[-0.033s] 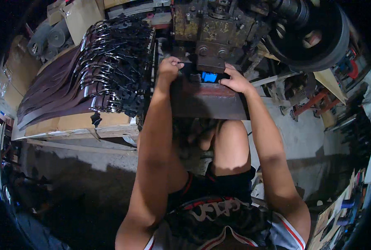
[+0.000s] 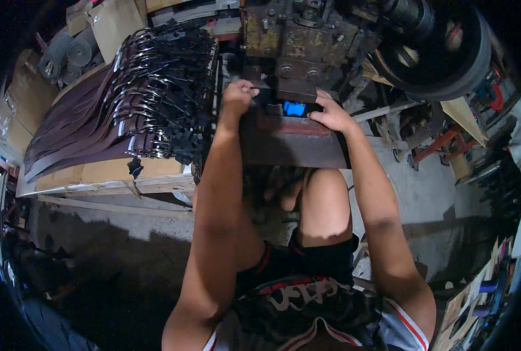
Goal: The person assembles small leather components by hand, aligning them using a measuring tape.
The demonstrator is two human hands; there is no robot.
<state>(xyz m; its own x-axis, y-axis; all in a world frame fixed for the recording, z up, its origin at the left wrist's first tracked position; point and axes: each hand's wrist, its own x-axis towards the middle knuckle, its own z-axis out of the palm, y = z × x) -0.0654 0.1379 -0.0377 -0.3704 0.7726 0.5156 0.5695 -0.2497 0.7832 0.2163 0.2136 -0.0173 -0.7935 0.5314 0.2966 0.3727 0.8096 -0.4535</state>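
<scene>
My left hand (image 2: 238,96) is closed, fingers curled, at the left side of the press bed. A thin dark piece seems to stick out by its fingertips, too small to name. On the right side of the bed, my right hand (image 2: 332,113) has thumb and fingers bent around a dark part beside a bright blue block (image 2: 294,108); what it grips is mostly hidden. The blue block sits under the heavy steel ram (image 2: 296,86) of a worn yellowish press (image 2: 316,44). A dark metal plate (image 2: 289,149) extends from the bed toward my knees.
At left, a cardboard-topped bench (image 2: 102,174) bears a thick stack of dark brown straps (image 2: 76,126) with shiny metal hooks and black fittings (image 2: 172,88). A large black flywheel (image 2: 477,58) stands at upper right. Red metal legs (image 2: 442,146) stand on the floor beyond.
The flywheel's spokes and openings have turned to a different position. Both my hands and the blue block look unmoved.
</scene>
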